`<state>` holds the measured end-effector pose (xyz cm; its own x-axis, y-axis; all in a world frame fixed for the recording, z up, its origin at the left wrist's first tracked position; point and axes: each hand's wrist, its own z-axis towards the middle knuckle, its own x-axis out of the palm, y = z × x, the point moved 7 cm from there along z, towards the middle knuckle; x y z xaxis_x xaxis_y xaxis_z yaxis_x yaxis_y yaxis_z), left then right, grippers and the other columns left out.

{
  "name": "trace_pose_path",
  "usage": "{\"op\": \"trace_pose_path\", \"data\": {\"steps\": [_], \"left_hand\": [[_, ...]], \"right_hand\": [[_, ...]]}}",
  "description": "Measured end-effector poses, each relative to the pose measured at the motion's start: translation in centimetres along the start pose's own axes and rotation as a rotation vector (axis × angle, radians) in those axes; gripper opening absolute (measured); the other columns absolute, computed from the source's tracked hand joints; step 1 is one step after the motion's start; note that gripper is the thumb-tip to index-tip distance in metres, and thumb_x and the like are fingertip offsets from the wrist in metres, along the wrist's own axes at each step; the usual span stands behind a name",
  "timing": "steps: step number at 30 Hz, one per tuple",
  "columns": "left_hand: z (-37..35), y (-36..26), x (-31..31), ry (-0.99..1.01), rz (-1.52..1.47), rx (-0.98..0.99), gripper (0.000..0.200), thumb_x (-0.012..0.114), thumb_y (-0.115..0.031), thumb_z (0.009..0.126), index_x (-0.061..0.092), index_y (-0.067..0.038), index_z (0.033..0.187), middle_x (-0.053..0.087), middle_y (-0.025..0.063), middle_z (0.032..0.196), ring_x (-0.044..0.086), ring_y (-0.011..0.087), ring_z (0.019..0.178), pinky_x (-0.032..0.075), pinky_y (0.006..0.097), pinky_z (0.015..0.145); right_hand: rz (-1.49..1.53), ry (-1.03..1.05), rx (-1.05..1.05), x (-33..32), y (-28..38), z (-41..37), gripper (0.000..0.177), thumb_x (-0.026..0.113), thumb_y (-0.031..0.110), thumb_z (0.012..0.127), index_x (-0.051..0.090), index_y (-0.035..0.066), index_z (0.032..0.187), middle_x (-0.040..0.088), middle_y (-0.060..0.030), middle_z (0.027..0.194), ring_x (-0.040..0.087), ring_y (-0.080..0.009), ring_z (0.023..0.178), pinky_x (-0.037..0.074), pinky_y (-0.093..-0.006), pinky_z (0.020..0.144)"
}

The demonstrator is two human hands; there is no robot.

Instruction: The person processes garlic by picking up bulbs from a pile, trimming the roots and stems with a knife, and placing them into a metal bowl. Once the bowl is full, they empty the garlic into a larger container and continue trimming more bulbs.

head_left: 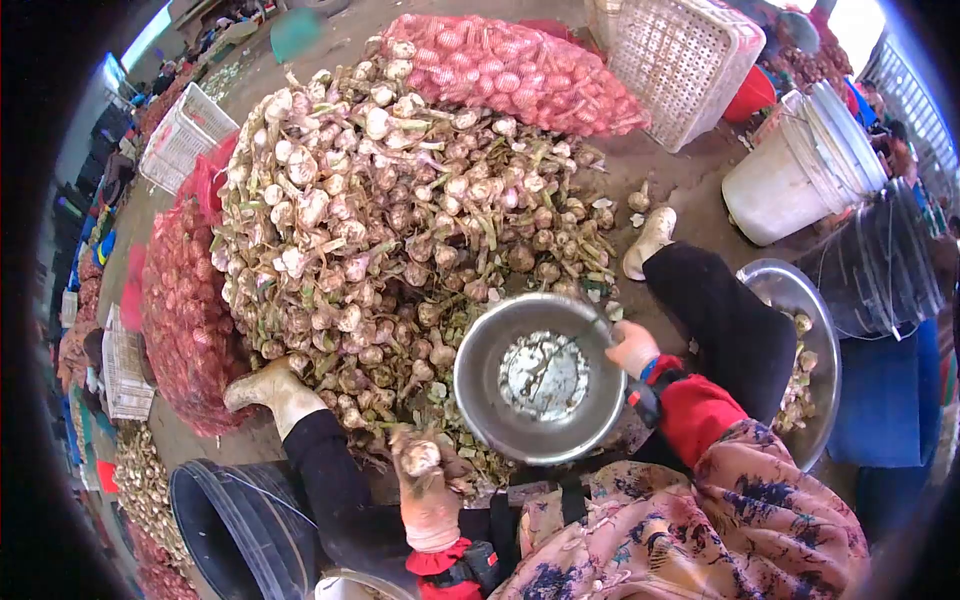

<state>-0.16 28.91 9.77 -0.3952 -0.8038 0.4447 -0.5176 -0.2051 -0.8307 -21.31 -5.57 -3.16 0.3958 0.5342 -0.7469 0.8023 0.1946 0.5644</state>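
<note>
My left hand (430,508) is closed around a garlic bulb (418,458), just left of a steel bowl (480,425). My right hand (632,348) is closed at the bowl's right rim; a thin dark tool (598,336) shows at its fingers and reaches over the bowl, its kind too small to tell. White scraps and some liquid lie in the bottom of the bowl. In front of me rises a large heap of garlic bulbs (350,210) with stalks on. Loose skins and trimmings surround the bowl.
Red net sacks of garlic lie behind the heap (510,75) and to its left (185,310). My legs flank the work. A second steel basin (825,380) sits at right, with white (790,180) and black buckets (880,260). Another black bucket (240,530) stands at lower left.
</note>
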Motion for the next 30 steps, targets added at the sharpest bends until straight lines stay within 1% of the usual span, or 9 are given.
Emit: {"op": "trace_pose_path", "data": {"steps": [3,5,7,12,15,23,27,28,30], "left_hand": [[1.9,2.9,0.3,0.045,0.104,-0.112,0.053,0.070,0.001,0.074,0.046,-0.003,0.121,0.058,0.0065,0.101,0.059,0.0156,0.088,0.054,0.0316,0.072],[3.2,3.2,1.8,0.074,0.428,-0.004,0.057,0.069,0.006,0.070,0.046,-0.003,0.121,0.060,0.0054,0.096,0.061,0.0150,0.080,0.052,0.0273,0.068],[3.9,4.0,3.7,0.112,0.427,-0.084,0.060,0.069,0.008,0.064,0.047,-0.003,0.119,0.059,0.0056,0.098,0.058,0.0138,0.085,0.050,0.0270,0.074],[5.9,4.4,6.5,0.205,0.671,0.107,0.058,0.072,0.005,0.064,0.048,-0.004,0.117,0.058,0.0039,0.099,0.055,0.0124,0.086,0.047,0.0256,0.078],[5.7,3.5,9.2,0.285,0.871,0.124,0.055,0.072,0.003,0.066,0.048,-0.004,0.116,0.058,0.0028,0.098,0.055,0.0118,0.085,0.047,0.0250,0.078],[3.9,3.1,12.0,0.398,0.766,0.305,0.047,0.074,-0.008,0.072,0.049,-0.002,0.111,0.059,0.0024,0.083,0.057,0.0117,0.076,0.048,0.0250,0.069],[4.6,5.1,9.4,0.393,0.756,0.265,0.057,0.078,-0.006,0.068,0.047,-0.003,0.116,0.058,0.0046,0.096,0.057,0.0127,0.084,0.050,0.0267,0.072],[4.4,6.1,9.1,0.345,0.346,-0.008,0.063,0.080,-0.006,0.066,0.045,-0.004,0.118,0.056,0.0054,0.102,0.057,0.0135,0.088,0.050,0.0276,0.074],[3.7,6.2,9.2,0.372,0.416,0.079,0.063,0.080,-0.006,0.066,0.045,-0.005,0.119,0.056,0.0054,0.103,0.057,0.0137,0.088,0.050,0.0277,0.074]], "right_hand": [[-0.015,0.152,0.038,4.8,-2.1,-1.2,0.038,0.066,0.022,0.065,0.061,0.004,0.098,0.064,-0.0195,0.098,0.061,-0.0352,0.095,0.048,-0.0381,0.083],[-0.057,0.270,0.043,7.9,-2.1,-2.7,0.039,0.066,0.025,0.066,0.061,0.006,0.100,0.064,-0.0195,0.098,0.061,-0.0350,0.096,0.048,-0.0388,0.084],[-0.067,0.357,0.056,8.6,-1.0,-4.0,0.043,0.066,0.029,0.068,0.061,0.007,0.105,0.063,-0.0185,0.102,0.060,-0.0351,0.098,0.047,-0.0389,0.086],[0.026,0.058,-0.050,3.2,3.2,-4.3,0.041,0.066,0.030,0.073,0.061,0.014,0.110,0.061,-0.0154,0.106,0.058,-0.0343,0.099,0.048,-0.0396,0.086],[0.107,0.211,-0.410,0.6,10.2,-7.1,0.026,0.062,0.020,0.078,0.063,0.014,0.104,0.059,-0.0122,0.100,0.060,-0.0325,0.091,0.049,-0.0390,0.080],[0.024,0.319,-0.625,1.2,14.2,-11.6,0.032,0.061,0.005,0.066,0.063,0.010,0.098,0.058,-0.0118,0.093,0.059,-0.0344,0.085,0.049,-0.0425,0.072],[-0.024,0.354,-0.690,0.9,15.1,-12.3,0.025,0.060,0.005,0.066,0.061,0.009,0.091,0.057,-0.0130,0.091,0.059,-0.0348,0.084,0.048,-0.0442,0.070],[-0.014,0.317,-0.705,0.7,15.3,-12.4,0.021,0.060,0.005,0.067,0.059,0.008,0.088,0.057,-0.0137,0.090,0.059,-0.0353,0.083,0.048,-0.0447,0.069],[-0.028,0.281,-0.693,1.3,15.0,-12.4,0.021,0.060,0.005,0.066,0.059,0.008,0.087,0.057,-0.0137,0.090,0.059,-0.0355,0.083,0.048,-0.0447,0.069]]}}
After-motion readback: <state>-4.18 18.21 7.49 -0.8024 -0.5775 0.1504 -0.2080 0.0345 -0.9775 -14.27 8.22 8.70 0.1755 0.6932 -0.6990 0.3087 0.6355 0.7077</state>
